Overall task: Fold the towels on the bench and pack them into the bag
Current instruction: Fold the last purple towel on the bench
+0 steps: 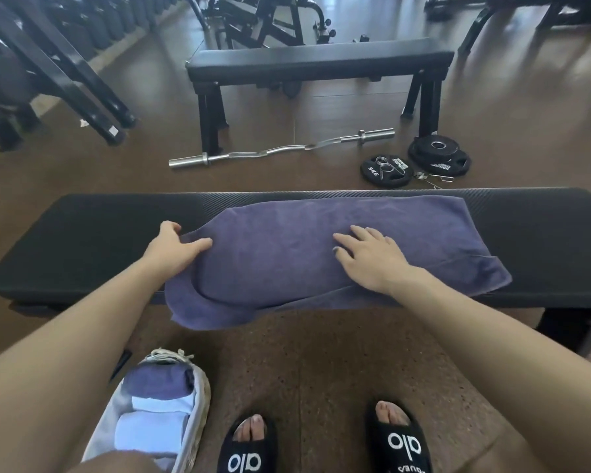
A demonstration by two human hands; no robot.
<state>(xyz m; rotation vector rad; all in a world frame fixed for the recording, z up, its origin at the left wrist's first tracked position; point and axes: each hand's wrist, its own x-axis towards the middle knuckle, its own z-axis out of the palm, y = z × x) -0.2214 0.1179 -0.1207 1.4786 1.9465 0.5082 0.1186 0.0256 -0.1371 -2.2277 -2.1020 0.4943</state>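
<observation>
A purple towel (pixel 287 247) lies lengthwise on the black padded bench (pixel 82 240), its near edge hanging over the front. My left hand (pixel 173 249) grips the towel's left end, thumb on top and fingers tucked behind the edge. My right hand (pixel 372 256) rests flat on the towel right of centre, fingers spread. On the floor at the lower left stands an open pale bag (pixel 198 397). Inside it are a folded purple towel (pixel 157 382) and folded light blue towels (pixel 151 428).
Beyond the bench lie a curl bar (pixel 280 150), weight plates (pixel 386 170) and spring collars on the brown floor. A second black bench (pixel 321 63) stands farther back. Racks line the left side. My feet in black slides (pixel 398 442) stand before the bench.
</observation>
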